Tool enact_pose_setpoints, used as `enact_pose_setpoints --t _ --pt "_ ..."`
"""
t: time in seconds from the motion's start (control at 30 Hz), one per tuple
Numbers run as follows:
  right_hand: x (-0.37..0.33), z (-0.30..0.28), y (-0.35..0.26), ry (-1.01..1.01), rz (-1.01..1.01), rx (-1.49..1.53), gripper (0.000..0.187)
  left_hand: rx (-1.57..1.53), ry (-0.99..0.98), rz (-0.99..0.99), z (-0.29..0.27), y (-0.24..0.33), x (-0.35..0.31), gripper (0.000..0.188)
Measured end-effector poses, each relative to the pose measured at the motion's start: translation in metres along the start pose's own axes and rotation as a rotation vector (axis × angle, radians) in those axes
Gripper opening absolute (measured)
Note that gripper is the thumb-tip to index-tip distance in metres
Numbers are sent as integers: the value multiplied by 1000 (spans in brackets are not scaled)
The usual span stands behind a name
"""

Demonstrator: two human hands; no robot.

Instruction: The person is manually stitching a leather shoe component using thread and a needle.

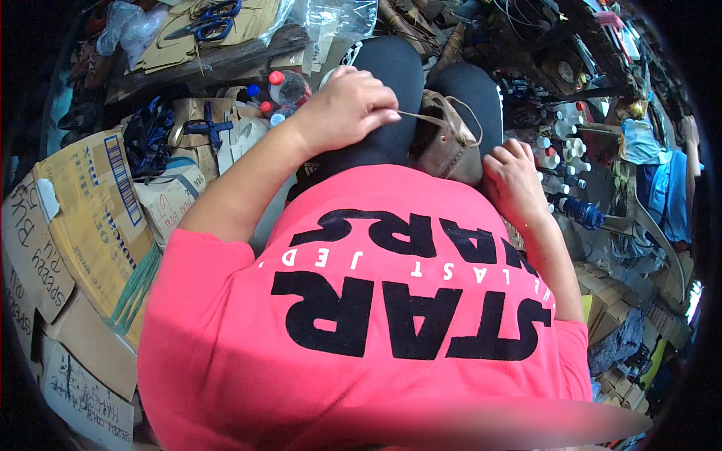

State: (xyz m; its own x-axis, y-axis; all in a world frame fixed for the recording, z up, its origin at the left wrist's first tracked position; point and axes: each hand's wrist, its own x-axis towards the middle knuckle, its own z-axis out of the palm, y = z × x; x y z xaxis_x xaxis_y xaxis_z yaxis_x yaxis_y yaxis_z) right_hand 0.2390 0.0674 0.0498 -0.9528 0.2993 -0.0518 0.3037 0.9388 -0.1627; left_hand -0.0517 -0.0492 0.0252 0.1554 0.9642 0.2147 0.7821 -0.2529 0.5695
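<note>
Brown shoe (450,156) between left grip (353,107) and right grip (517,180)

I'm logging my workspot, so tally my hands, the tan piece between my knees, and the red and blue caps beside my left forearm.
Left hand and right hand: 2
Tan piece: 1
Red caps: 2
Blue caps: 2
Total: 7

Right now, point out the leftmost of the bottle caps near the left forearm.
It's the dark blue cap; the two red caps and the pale blue cap all sit further right.
</note>
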Motion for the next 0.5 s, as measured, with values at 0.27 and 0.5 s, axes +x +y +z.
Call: enact_pose_setpoints --t 0.27,0.5 --pt "-74 -6 23 -244 164 -62 3 -214 132 -224 -66 -2 -25 7" --pt "-76 -22 59 646 773 969 11 -115 155 -429 -139 -3 -65 10"
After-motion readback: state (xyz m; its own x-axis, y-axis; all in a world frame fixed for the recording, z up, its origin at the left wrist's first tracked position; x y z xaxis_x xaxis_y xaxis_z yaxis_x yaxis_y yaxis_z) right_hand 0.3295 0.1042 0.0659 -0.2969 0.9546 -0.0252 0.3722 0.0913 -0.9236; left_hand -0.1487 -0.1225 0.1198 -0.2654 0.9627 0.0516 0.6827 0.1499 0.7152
